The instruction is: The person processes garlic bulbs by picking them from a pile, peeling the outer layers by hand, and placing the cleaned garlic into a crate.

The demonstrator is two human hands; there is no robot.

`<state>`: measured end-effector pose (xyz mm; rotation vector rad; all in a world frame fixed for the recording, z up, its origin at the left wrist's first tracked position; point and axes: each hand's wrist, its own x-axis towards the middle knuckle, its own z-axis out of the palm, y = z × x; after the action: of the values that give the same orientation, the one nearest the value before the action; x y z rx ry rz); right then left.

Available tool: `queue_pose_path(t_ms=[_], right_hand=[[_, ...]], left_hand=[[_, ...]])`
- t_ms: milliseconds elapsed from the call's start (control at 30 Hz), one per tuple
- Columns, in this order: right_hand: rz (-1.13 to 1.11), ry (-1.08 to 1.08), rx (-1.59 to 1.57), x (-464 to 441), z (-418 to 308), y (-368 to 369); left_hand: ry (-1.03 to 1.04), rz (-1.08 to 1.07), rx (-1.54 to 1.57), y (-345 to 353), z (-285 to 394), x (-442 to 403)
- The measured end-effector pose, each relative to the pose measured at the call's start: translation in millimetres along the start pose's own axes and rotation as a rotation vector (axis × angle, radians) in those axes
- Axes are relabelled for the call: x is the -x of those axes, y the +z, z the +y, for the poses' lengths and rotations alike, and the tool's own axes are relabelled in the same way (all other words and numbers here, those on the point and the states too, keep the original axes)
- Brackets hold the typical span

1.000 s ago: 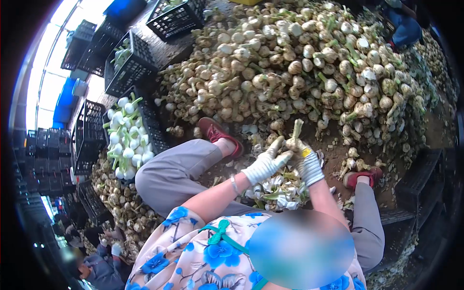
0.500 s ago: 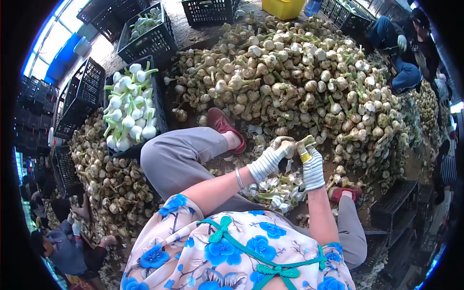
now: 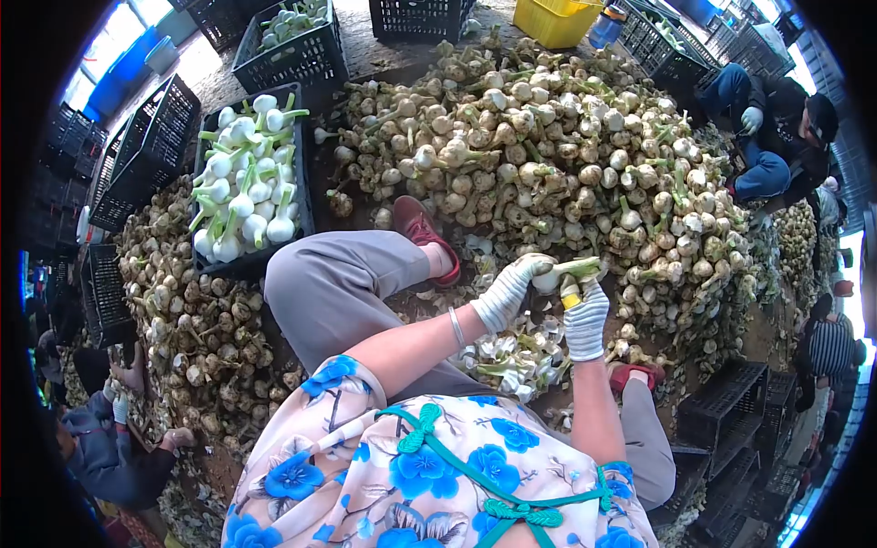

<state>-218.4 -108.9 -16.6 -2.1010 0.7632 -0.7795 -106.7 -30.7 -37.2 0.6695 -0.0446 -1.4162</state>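
Note:
A garlic bulb [image 3: 549, 280] with a thick green stem [image 3: 581, 268] is held between my two gloved hands, over the floor between my knees. My left hand [image 3: 515, 290] is closed on the bulb end. My right hand [image 3: 586, 320] has its fingers closed at the bulb and the base of the stem; a yellow wrap [image 3: 571, 300] shows at its thumb. Whether it also grips a small tool is hidden. Below the hands lies a heap of white garlic peelings [image 3: 525, 356].
A large pile of unpeeled garlic [image 3: 539, 146] lies ahead, with a smaller pile [image 3: 206, 338] at left. Clean bulbs fill a black crate [image 3: 300, 183]. Dark crates [image 3: 726, 402] stand at right, a yellow bin [image 3: 553, 23] at the back. Co-workers [image 3: 776, 128] sit at right and lower left.
The garlic's stem has swung from pointing toward me to pointing right, and the white bulb now shows between my hands. The view has shifted slightly.

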Motion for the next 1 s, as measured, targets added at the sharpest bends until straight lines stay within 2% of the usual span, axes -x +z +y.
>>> queue_pose_path(t_ms=[33,67,133,200,267,333,400,467,500,533,600,667,733,800,867,933,967,1000], right_hand=[[0.004,0.017,-0.04,1,-4,1],[0.002,0.017,-0.04,4,-4,2],[0.014,0.207,-0.456,5,-1,3],[-0.016,0.294,-0.525,6,-8,1],[-0.015,0.437,-0.532,9,-7,-2],[-0.029,0.383,-0.541,15,10,-2],[0.007,0.208,-0.591,18,5,-4],[0.001,0.177,-0.565,16,-8,-7],[0.023,0.226,-0.571,16,-13,-7],[0.045,0.275,-0.576,16,-16,-6],[0.071,0.28,-0.597,18,-11,-4],[0.096,0.515,-0.886,20,-10,-6],[0.061,0.497,-0.946,18,-24,-9],[0.118,0.693,-1.07,12,-26,-9],[0.154,0.642,-0.833,14,-13,-3],[0.214,0.516,-0.658,16,-17,5],[0.216,0.526,-0.66,19,-15,8],[0.25,0.353,-0.529,22,-10,13]], left_hand=[[-0.093,-0.078,0.03,-2,2,-2],[-0.092,-0.078,0.031,-3,1,-1],[-0.173,-0.109,0.088,-3,4,-5],[-0.189,-0.102,0.042,2,11,-1],[-0.329,-0.162,-0.467,-6,14,-3],[0.163,-0.049,-0.697,-2,-1,2],[0.233,-0.064,-0.689,0,-1,2],[0.377,-0.091,-0.666,4,3,6],[0.248,-0.101,-0.596,11,12,12],[0.248,-0.098,-0.595,9,15,12],[0.068,-0.156,-0.451,7,16,12],[0.023,-0.182,-0.149,8,12,13],[-0.294,-0.555,0.046,-12,16,2],[-0.272,-0.509,-0.041,-9,19,0],[-0.085,-0.16,-0.379,-4,19,-1],[-0.055,-0.131,-0.401,0,19,6],[0.062,-0.107,-0.471,4,17,11],[0.183,-0.083,-0.541,6,18,15]])
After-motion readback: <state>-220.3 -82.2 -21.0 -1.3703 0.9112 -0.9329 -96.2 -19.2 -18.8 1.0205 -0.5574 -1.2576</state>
